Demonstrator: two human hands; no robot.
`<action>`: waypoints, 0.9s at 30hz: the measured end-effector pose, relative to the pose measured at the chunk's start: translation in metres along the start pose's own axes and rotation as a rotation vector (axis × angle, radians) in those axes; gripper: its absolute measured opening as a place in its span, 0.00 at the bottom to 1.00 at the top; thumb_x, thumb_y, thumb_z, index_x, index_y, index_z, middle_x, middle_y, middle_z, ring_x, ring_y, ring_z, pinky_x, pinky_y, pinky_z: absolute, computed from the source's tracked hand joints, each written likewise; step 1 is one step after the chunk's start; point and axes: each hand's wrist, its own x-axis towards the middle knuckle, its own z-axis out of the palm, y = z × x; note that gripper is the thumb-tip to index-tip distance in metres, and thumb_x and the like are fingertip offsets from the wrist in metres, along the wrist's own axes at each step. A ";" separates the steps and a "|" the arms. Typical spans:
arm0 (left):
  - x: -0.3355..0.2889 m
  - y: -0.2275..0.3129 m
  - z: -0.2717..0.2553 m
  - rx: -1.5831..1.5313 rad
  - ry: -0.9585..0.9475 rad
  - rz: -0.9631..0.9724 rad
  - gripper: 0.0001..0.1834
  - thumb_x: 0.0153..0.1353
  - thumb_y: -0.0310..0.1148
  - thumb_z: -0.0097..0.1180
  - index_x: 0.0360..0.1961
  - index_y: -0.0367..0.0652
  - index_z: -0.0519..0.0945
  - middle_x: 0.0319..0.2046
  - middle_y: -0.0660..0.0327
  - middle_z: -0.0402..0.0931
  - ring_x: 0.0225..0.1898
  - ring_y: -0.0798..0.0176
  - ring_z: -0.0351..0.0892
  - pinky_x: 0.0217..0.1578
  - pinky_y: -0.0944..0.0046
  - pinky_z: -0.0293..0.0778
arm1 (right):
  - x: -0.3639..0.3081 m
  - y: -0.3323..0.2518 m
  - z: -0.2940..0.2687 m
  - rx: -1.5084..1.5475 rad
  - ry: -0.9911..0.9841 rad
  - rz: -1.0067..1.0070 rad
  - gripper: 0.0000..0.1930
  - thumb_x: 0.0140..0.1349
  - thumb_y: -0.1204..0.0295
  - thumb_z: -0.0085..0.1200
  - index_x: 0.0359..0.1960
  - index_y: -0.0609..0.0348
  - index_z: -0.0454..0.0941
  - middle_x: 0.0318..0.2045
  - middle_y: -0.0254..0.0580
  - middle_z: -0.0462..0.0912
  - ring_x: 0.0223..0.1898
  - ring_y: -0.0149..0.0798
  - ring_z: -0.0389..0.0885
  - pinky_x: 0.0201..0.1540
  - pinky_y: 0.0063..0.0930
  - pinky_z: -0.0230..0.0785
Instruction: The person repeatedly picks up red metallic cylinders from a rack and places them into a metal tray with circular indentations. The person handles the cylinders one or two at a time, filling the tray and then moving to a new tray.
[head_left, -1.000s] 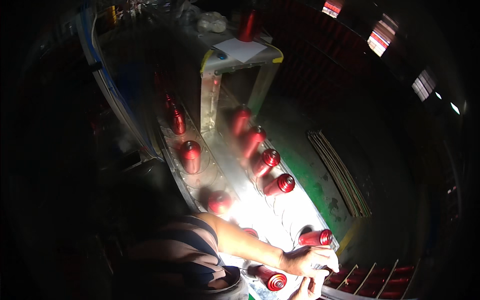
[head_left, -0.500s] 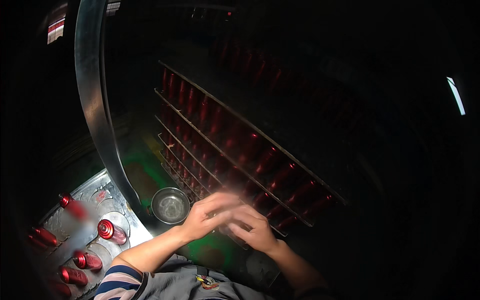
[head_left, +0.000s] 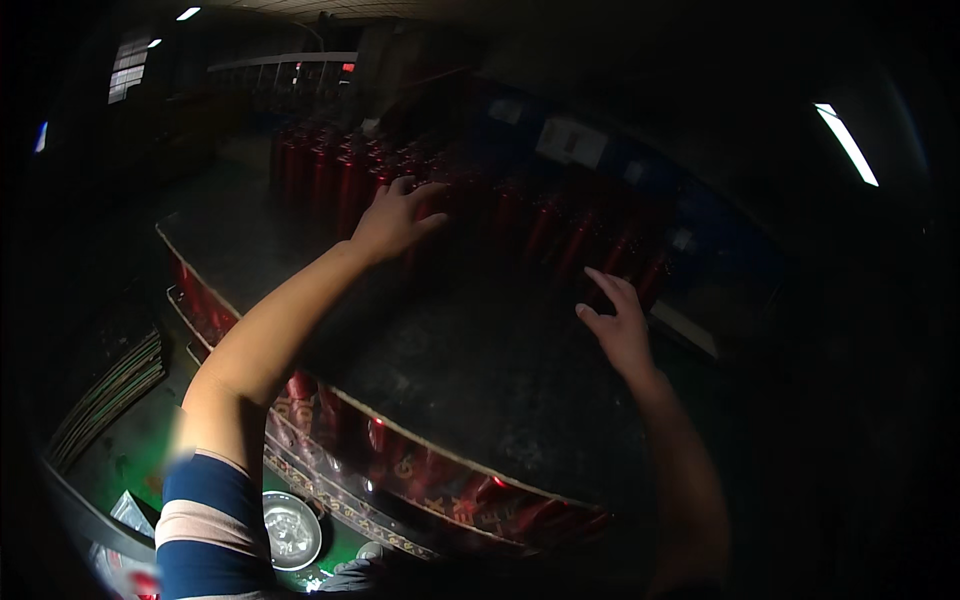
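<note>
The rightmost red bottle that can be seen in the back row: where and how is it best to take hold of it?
Probably around the middle of its body, coming from the near side, where the open right hand hovers. The red bottle appears upright, and its tall, slim body should suit thumb and fingers on opposite sides. Its top is too dim to judge.

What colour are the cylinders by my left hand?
The cylinders are red, clearest in the head view.

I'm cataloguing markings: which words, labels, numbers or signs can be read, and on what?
Tan lettering on the layered stack: partly blurred; I won't transcribe it.
Pale sheet on the blue surface behind: too small and dark to read.
Red bottles: no print I can make out.
</note>
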 end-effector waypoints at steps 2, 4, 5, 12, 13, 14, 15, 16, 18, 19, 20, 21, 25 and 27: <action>0.059 -0.010 0.040 0.021 -0.087 -0.031 0.34 0.63 0.54 0.59 0.70 0.64 0.67 0.71 0.42 0.54 0.71 0.33 0.55 0.63 0.40 0.68 | 0.072 0.054 0.009 -0.270 0.059 0.015 0.30 0.63 0.61 0.63 0.68 0.37 0.70 0.65 0.52 0.64 0.64 0.54 0.68 0.60 0.41 0.70; 0.081 -0.032 0.051 0.113 -0.158 -0.116 0.35 0.62 0.56 0.59 0.70 0.66 0.67 0.72 0.41 0.52 0.71 0.30 0.53 0.63 0.37 0.68 | 0.140 0.082 0.043 -0.244 0.017 0.174 0.31 0.63 0.58 0.63 0.69 0.35 0.69 0.70 0.55 0.59 0.68 0.59 0.62 0.65 0.46 0.66; 0.089 -0.045 0.058 0.166 -0.153 -0.095 0.34 0.62 0.57 0.58 0.69 0.66 0.69 0.71 0.38 0.53 0.69 0.27 0.56 0.59 0.36 0.72 | 0.167 0.087 0.056 -0.277 0.022 0.223 0.32 0.62 0.58 0.63 0.69 0.34 0.69 0.71 0.56 0.58 0.69 0.60 0.60 0.65 0.48 0.65; 0.119 -0.041 0.071 0.216 -0.200 -0.135 0.32 0.59 0.58 0.62 0.63 0.64 0.75 0.61 0.42 0.69 0.60 0.32 0.69 0.55 0.41 0.76 | 0.262 0.179 0.089 -0.442 0.119 0.423 0.32 0.57 0.47 0.61 0.65 0.27 0.73 0.67 0.66 0.64 0.68 0.69 0.61 0.70 0.56 0.54; 0.115 -0.036 0.073 0.252 -0.171 -0.101 0.32 0.56 0.58 0.64 0.61 0.64 0.77 0.54 0.44 0.73 0.57 0.34 0.72 0.52 0.43 0.78 | 0.265 0.199 0.089 -0.448 0.071 0.410 0.31 0.57 0.46 0.61 0.64 0.27 0.74 0.66 0.63 0.67 0.67 0.66 0.64 0.70 0.56 0.55; 0.113 -0.036 0.071 0.218 -0.161 -0.079 0.32 0.55 0.57 0.66 0.61 0.65 0.77 0.53 0.44 0.73 0.55 0.35 0.73 0.51 0.43 0.78 | 0.268 0.212 0.092 -0.451 0.025 0.389 0.30 0.56 0.46 0.61 0.63 0.27 0.76 0.64 0.61 0.70 0.66 0.63 0.66 0.69 0.55 0.55; 0.111 -0.038 0.070 0.229 -0.144 -0.074 0.32 0.55 0.56 0.67 0.61 0.65 0.77 0.52 0.45 0.72 0.55 0.36 0.73 0.50 0.43 0.78 | 0.265 0.201 0.095 -0.488 0.077 0.365 0.28 0.56 0.47 0.62 0.61 0.28 0.78 0.62 0.58 0.74 0.65 0.57 0.70 0.68 0.54 0.57; 0.108 -0.038 0.070 0.238 -0.127 -0.069 0.31 0.55 0.55 0.67 0.61 0.65 0.77 0.52 0.45 0.72 0.54 0.36 0.73 0.50 0.44 0.78 | 0.269 0.217 0.098 -0.441 0.058 0.361 0.27 0.55 0.50 0.64 0.60 0.21 0.77 0.63 0.54 0.68 0.62 0.70 0.66 0.64 0.56 0.66; 0.099 -0.036 0.064 0.242 -0.137 -0.061 0.30 0.56 0.52 0.67 0.61 0.65 0.77 0.54 0.44 0.70 0.56 0.36 0.71 0.52 0.44 0.77 | 0.255 0.187 0.105 -0.440 0.112 0.380 0.26 0.55 0.52 0.64 0.58 0.21 0.78 0.62 0.51 0.68 0.62 0.69 0.66 0.61 0.56 0.70; 0.091 -0.035 0.062 0.233 -0.093 -0.031 0.29 0.56 0.51 0.67 0.61 0.66 0.77 0.56 0.44 0.69 0.56 0.36 0.70 0.53 0.44 0.76 | 0.249 0.183 0.108 -0.439 0.132 0.362 0.24 0.56 0.54 0.64 0.57 0.21 0.78 0.62 0.50 0.68 0.61 0.68 0.67 0.59 0.54 0.71; 0.079 -0.031 0.061 0.210 -0.049 0.006 0.29 0.56 0.51 0.67 0.61 0.66 0.77 0.58 0.43 0.68 0.57 0.36 0.69 0.54 0.44 0.75 | 0.238 0.177 0.101 -0.448 0.184 0.323 0.24 0.57 0.54 0.64 0.57 0.22 0.78 0.62 0.50 0.68 0.61 0.67 0.67 0.60 0.54 0.71; 0.066 -0.029 0.056 0.183 -0.001 0.036 0.29 0.56 0.50 0.67 0.61 0.66 0.77 0.60 0.43 0.67 0.58 0.35 0.68 0.56 0.44 0.74 | 0.228 0.175 0.101 -0.437 0.249 0.280 0.24 0.57 0.54 0.64 0.58 0.23 0.78 0.62 0.51 0.69 0.61 0.66 0.67 0.60 0.53 0.70; 0.010 -0.021 0.034 -0.010 0.278 -0.010 0.28 0.55 0.44 0.69 0.59 0.59 0.79 0.60 0.47 0.71 0.61 0.43 0.70 0.60 0.52 0.70 | 0.171 0.185 0.064 -0.399 0.422 -0.045 0.25 0.57 0.61 0.65 0.59 0.34 0.79 0.57 0.54 0.76 0.59 0.59 0.73 0.61 0.48 0.69; -0.023 -0.021 -0.002 -0.207 0.456 0.027 0.25 0.57 0.38 0.69 0.56 0.46 0.81 0.51 0.51 0.79 0.57 0.53 0.76 0.60 0.58 0.69 | 0.150 0.170 0.036 -0.323 0.452 -0.191 0.24 0.60 0.65 0.64 0.60 0.42 0.79 0.54 0.54 0.79 0.57 0.55 0.76 0.61 0.46 0.68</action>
